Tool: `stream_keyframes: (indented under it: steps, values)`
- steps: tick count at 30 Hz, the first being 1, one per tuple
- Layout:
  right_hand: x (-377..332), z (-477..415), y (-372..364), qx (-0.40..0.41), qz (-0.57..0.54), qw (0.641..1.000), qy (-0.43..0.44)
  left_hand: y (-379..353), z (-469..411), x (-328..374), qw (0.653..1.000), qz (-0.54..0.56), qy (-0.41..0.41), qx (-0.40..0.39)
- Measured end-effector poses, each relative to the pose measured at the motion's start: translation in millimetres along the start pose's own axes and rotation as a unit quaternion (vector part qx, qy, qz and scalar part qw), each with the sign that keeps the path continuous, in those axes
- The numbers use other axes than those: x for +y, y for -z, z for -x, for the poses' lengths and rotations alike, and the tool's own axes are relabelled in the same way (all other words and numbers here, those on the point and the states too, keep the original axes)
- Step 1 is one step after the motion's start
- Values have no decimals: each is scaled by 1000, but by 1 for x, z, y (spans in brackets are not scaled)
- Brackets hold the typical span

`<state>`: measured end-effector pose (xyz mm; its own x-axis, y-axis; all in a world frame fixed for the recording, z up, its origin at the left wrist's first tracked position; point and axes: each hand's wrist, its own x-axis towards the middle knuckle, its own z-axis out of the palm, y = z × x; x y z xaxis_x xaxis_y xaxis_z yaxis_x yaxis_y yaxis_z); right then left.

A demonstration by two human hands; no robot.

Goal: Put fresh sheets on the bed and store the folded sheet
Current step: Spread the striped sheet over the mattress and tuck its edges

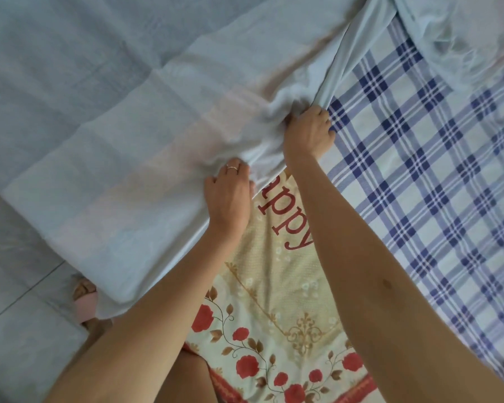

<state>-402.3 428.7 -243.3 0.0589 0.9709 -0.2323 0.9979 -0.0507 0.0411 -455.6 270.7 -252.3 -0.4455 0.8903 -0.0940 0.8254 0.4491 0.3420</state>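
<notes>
A pale white sheet (146, 135) lies bunched across the bed's edge and hangs down toward the floor on the left. My right hand (307, 132) grips a gathered fold of it at the middle of the view. My left hand (229, 193), with a ring on one finger, clutches the same sheet lower down, close to its edge. Under the white sheet lies a blue and white checked sheet (419, 175) covering the bed on the right. A floral cover (277, 312) with red roses and red lettering lies between my arms.
Pale floor tiles (18, 301) show at the lower left. My foot in a pink sandal (85, 301) stands on them beside the hanging sheet. More crumpled white cloth (460, 39) lies at the top right.
</notes>
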Motion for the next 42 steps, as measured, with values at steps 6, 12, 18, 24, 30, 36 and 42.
stream_keyframes:
  steps: [6,12,18,24,30,36,42]
  values:
    - [1,-9,9,-69,-31,997,5,8,-25,11,991,-100,-15,-87]
    - [35,-21,22,-131,-70,984,96,15,-16,30,984,-106,-53,-131]
    - [65,-25,29,-162,-82,976,119,8,3,48,983,-82,-59,-155]
    - [55,-10,18,-139,-275,951,-12,3,12,35,990,-22,-93,-100]
    - [50,18,14,-111,-545,821,-126,19,24,-14,982,130,45,-126]
    - [42,47,-5,-71,-299,931,198,13,21,-39,951,245,105,-154]
    - [33,38,4,-96,-337,937,7,23,19,-30,956,211,23,-205]
